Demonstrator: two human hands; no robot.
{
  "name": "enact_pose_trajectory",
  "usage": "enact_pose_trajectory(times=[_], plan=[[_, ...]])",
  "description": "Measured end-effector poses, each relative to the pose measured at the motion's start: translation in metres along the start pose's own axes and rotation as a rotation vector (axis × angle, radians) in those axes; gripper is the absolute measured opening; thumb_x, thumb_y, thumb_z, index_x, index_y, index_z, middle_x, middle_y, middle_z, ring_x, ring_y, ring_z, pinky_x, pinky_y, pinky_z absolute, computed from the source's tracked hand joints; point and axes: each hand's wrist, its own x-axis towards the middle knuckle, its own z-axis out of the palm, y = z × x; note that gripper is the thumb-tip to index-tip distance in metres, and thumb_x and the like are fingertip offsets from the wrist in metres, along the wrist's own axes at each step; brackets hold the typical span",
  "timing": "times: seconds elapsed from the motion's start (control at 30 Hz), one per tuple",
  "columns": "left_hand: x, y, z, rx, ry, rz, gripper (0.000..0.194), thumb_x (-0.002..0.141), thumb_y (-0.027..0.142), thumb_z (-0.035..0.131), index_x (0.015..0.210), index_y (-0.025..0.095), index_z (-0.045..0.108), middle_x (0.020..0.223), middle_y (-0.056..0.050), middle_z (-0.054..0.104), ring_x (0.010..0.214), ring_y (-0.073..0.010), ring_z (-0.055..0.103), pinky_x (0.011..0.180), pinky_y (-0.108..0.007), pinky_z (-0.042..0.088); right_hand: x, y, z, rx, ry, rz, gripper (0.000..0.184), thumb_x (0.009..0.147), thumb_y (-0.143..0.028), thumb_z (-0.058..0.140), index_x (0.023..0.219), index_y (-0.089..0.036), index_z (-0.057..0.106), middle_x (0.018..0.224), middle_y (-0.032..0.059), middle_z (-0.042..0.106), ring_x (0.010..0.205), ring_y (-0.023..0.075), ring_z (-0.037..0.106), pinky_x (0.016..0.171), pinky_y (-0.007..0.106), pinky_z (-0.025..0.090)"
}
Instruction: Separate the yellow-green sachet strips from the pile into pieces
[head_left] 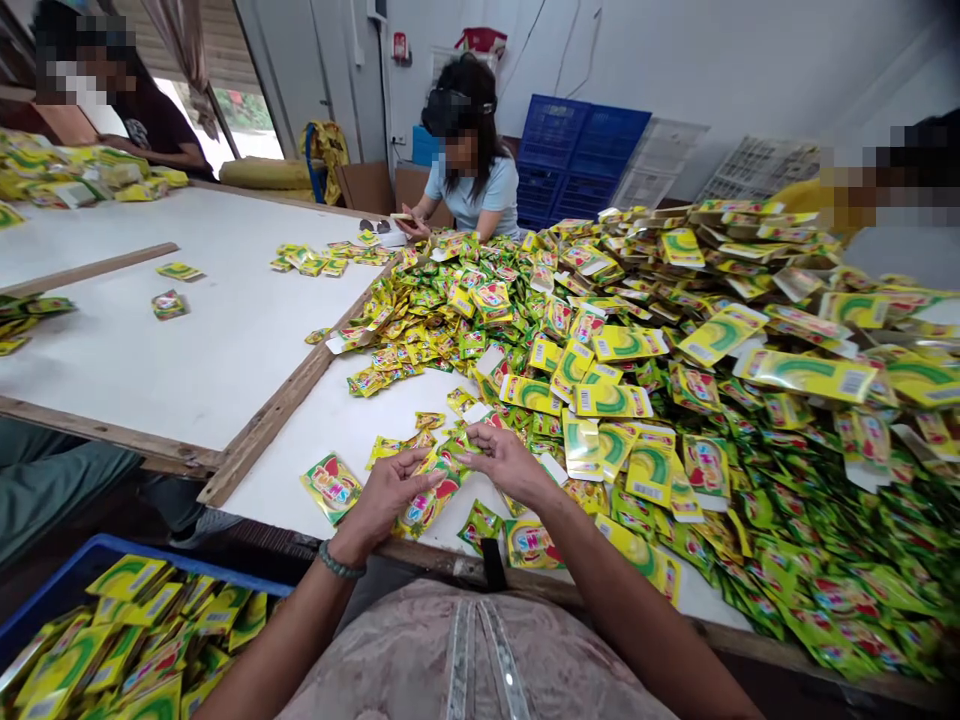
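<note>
My left hand is closed on a small yellow-green printed carton, its thumb along the upper part. Just right of it, my right hand has its fingers half curled and the thumb apart, and I see nothing between them. Another such carton lies flat left of my left hand. Small shiny sachets are scattered beyond my fingers, and one green sachet rests near the table edge below my right hand. A further carton lies by my right forearm.
A large heap of cartons and green sachets covers the right side. A wooden strip divides the white table. A blue crate of filled-looking cartons stands lower left. Other people sit around the table; one holds a phone.
</note>
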Motion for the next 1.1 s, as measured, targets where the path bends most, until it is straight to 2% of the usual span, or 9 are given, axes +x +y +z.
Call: enact_pose_trajectory(times=[0.1, 0.2, 0.3, 0.47, 0.57, 0.7, 0.8, 0.93, 1.1], plan=[[-0.001, -0.003, 0.002, -0.015, -0.022, -0.013, 0.045, 0.066, 0.029, 0.075, 0.108, 0.017, 0.063, 0.094, -0.005, 0.072, 0.083, -0.0208, 0.067, 0.078, -0.033, 0.051, -0.001, -0.004, -0.002, 0.053, -0.094, 0.066, 0.029, 0.069, -0.039, 0.069, 0.084, -0.017, 0.056, 0.073, -0.0015, 0.058, 0.073, 0.015, 0.058, 0.069, 0.028, 0.045], [0.0, -0.005, 0.004, -0.01, -0.011, 0.023, 0.051, 0.067, 0.03, 0.075, 0.113, 0.016, 0.06, 0.1, -0.006, 0.071, 0.089, -0.0221, 0.066, 0.081, -0.034, 0.051, -0.002, -0.001, 0.003, -0.091, 0.023, 0.006, 0.025, 0.07, -0.034, 0.068, 0.087, -0.019, 0.057, 0.075, -0.0009, 0.059, 0.078, 0.0168, 0.059, 0.07, 0.028, 0.044], [0.0, -0.005, 0.004, -0.022, 0.004, -0.001, 0.057, 0.066, 0.029, 0.075, 0.118, 0.017, 0.056, 0.099, -0.007, 0.071, 0.089, -0.0218, 0.066, 0.08, -0.034, 0.051, -0.003, 0.005, 0.011, -0.199, 0.027, -0.051, 0.023, 0.075, -0.032, 0.063, 0.095, -0.021, 0.058, 0.075, -0.001, 0.06, 0.076, 0.0163, 0.059, 0.067, 0.027, 0.045], [-0.001, -0.005, 0.001, -0.034, 0.025, -0.049, 0.049, 0.063, 0.027, 0.078, 0.107, 0.016, 0.061, 0.09, -0.005, 0.072, 0.078, -0.0189, 0.068, 0.074, -0.03, 0.052, -0.007, 0.003, 0.018, -0.275, 0.203, -0.158, 0.024, 0.081, -0.021, 0.054, 0.105, -0.021, 0.054, 0.083, 0.0014, 0.066, 0.079, 0.0158, 0.062, 0.074, 0.029, 0.046], [-0.002, -0.006, 0.0, -0.033, 0.019, -0.063, 0.046, 0.063, 0.027, 0.078, 0.104, 0.015, 0.062, 0.087, -0.004, 0.073, 0.076, -0.0189, 0.068, 0.074, -0.03, 0.053, -0.008, 0.001, 0.018, -0.36, 0.134, -0.134, 0.024, 0.081, -0.017, 0.05, 0.104, -0.022, 0.056, 0.079, 0.0008, 0.068, 0.076, 0.0167, 0.064, 0.076, 0.031, 0.046], [-0.002, -0.007, -0.003, -0.049, 0.092, -0.065, 0.044, 0.06, 0.026, 0.079, 0.1, 0.014, 0.063, 0.084, -0.004, 0.073, 0.075, -0.018, 0.068, 0.076, -0.031, 0.053, -0.012, 0.007, 0.015, -0.208, 0.127, -0.061, 0.038, 0.074, -0.02, 0.06, 0.111, -0.022, 0.051, 0.086, 0.0012, 0.068, 0.08, 0.0164, 0.063, 0.077, 0.031, 0.046], [-0.002, -0.006, -0.006, -0.029, 0.118, -0.055, 0.046, 0.058, 0.027, 0.08, 0.099, 0.014, 0.064, 0.084, -0.004, 0.073, 0.074, -0.0178, 0.068, 0.075, -0.03, 0.052, -0.013, 0.009, 0.013, -0.156, 0.175, -0.043, 0.037, 0.071, -0.021, 0.063, 0.106, -0.02, 0.052, 0.082, 0.001, 0.066, 0.081, 0.0163, 0.062, 0.077, 0.031, 0.045], [-0.003, -0.002, -0.01, 0.006, 0.037, -0.055, 0.046, 0.062, 0.027, 0.078, 0.104, 0.015, 0.063, 0.086, -0.004, 0.073, 0.077, -0.0181, 0.068, 0.075, -0.03, 0.052, -0.011, 0.004, 0.012, -0.144, 0.161, -0.018, 0.033, 0.068, -0.022, 0.065, 0.098, -0.019, 0.052, 0.074, -0.0015, 0.064, 0.066, 0.0135, 0.058, 0.066, 0.027, 0.044], [-0.003, -0.001, -0.01, 0.016, 0.013, -0.045, 0.044, 0.063, 0.026, 0.077, 0.104, 0.015, 0.064, 0.087, -0.004, 0.073, 0.077, -0.0176, 0.067, 0.075, -0.029, 0.052, -0.011, -0.002, 0.017, -0.36, 0.202, -0.12, 0.029, 0.068, -0.014, 0.06, 0.096, -0.02, 0.051, 0.071, -0.0037, 0.064, 0.063, 0.0123, 0.055, 0.066, 0.026, 0.043]])
